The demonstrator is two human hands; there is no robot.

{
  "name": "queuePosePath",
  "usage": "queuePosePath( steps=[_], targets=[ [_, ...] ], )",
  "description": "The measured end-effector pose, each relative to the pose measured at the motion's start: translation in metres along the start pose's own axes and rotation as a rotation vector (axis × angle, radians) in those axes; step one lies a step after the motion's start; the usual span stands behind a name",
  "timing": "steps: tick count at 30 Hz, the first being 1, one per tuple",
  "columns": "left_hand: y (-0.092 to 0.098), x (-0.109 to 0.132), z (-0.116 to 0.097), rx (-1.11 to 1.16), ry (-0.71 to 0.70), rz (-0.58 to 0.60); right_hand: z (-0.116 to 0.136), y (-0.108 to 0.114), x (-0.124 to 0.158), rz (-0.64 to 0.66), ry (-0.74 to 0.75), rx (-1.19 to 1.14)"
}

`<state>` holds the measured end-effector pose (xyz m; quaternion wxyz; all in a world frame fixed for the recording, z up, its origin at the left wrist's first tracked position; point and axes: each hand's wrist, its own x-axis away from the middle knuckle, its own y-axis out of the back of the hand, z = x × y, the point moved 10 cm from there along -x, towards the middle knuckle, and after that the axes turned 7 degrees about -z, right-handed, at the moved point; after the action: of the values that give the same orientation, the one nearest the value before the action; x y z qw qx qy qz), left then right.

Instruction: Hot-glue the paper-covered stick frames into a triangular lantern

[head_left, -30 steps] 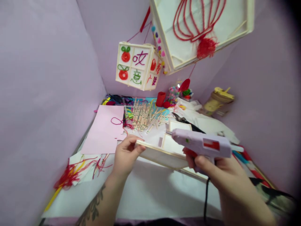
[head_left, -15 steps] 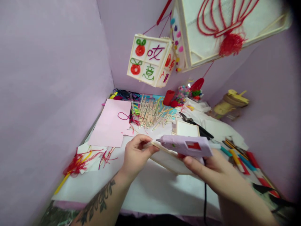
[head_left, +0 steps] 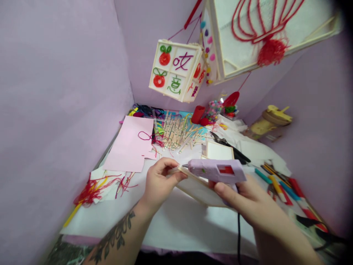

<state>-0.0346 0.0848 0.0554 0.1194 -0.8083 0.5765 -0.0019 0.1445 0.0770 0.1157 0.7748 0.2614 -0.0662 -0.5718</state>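
A wooden-stick frame with a white panel (head_left: 200,191) is tilted above the table, its near-left corner pinched between the thumb and fingers of my left hand (head_left: 162,178). My right hand (head_left: 244,198) is wrapped round a pale purple hot glue gun (head_left: 212,170). The gun's nozzle points left and meets or nearly meets the frame's top edge beside my left fingertips; I cannot tell if it touches. Part of the frame is hidden behind the gun and my right hand. A black cord hangs below the gun.
Behind lie a second small framed panel (head_left: 220,151), black pliers (head_left: 228,145) and a heap of wooden sticks (head_left: 176,134). Pink paper (head_left: 129,143) and red threads (head_left: 89,191) are at left, markers (head_left: 278,187) at right. Decorated lanterns (head_left: 176,70) hang overhead.
The glue gun and my right hand have shifted very slightly left. The cord has swung a little left with them. My left hand is nearly still on the frame.
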Motion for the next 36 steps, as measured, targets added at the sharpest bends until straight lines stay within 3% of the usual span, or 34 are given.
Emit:
queuePosePath(
  steps=[25, 36],
  targets=[
    [0.0042, -0.0020, 0.0024, -0.025, 0.012, -0.030, 0.0020, 0.0027, 0.0010, 0.005, 0.031, 0.072],
    [0.0046, -0.0043, 0.0001, -0.011, -0.016, -0.029, -0.0029, 0.0030, 0.0049, 0.028, -0.049, 0.027]
  ],
)
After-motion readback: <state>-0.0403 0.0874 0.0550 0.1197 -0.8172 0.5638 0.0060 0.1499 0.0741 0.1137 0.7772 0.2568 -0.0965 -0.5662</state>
